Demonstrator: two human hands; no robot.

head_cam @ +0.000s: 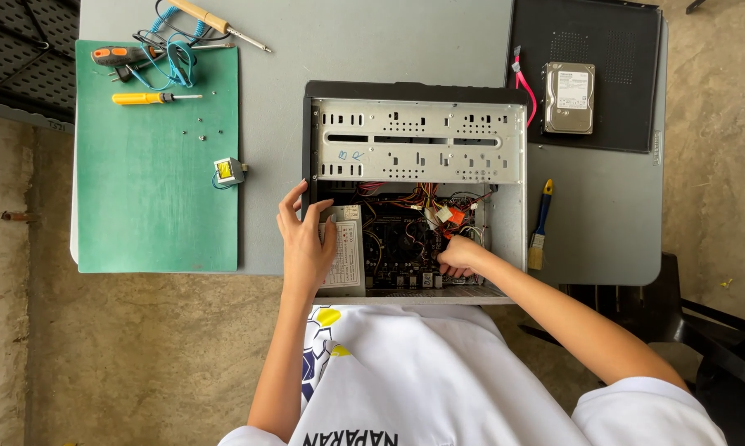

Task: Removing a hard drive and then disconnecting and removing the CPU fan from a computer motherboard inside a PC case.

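Computer case (418, 140): lies open on its side at the middle of the grey surface (372, 41), its near edge at the surface's near edge; a perforated metal drive cage fills its far half.
Left hand (305, 239): fingers spread, palm down, resting on the power supply (345, 256) at the case's near-left corner, fingertips reaching the case's left wall.
Right hand (459, 254): inside the case at the near right, fingers curled down among the wires (426, 202) and the board (401, 248); whether it pinches anything cannot be told.
Wires: a red, yellow and black bundle with white and orange plugs, just far of the right hand.
Hard drive (569, 97): on a black side panel (587, 49) at the far right, a pink cable (525, 87) beside it.
Brush (539, 227): blue and yellow handle, right of the case.
Green mat (158, 198): left of the case, carrying a yellow screwdriver (154, 98), an orange-handled screwdriver (125, 54), a blue coiled cord (174, 58), a small transformer (228, 172) and loose screws (199, 128).
Soldering iron (224, 23): far of the mat, wooden handle.
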